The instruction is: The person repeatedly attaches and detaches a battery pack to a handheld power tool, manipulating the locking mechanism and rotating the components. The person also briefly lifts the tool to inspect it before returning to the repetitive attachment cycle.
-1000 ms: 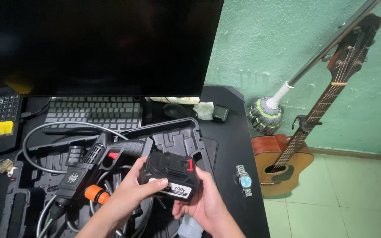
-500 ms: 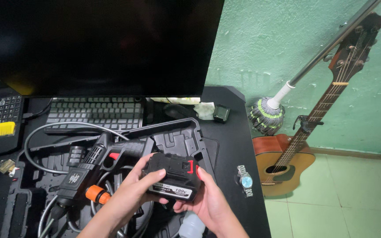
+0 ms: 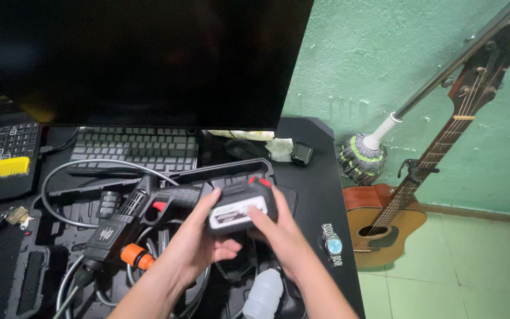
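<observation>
Both hands: we clasp the battery pack (image 3: 242,205), left hand (image 3: 199,236), right hand (image 3: 278,233)
Axis: pack long axis left-right, spray gun (image 3: 134,215) handle just left, nearer our left hand

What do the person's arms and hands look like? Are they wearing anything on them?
Both are bare. The left hand and right hand have no gloves and no rings that show, and the forearms are uncovered with no sleeves in view. Neither wrist wears a watch or band. The fingers are slim with short nails.
</observation>
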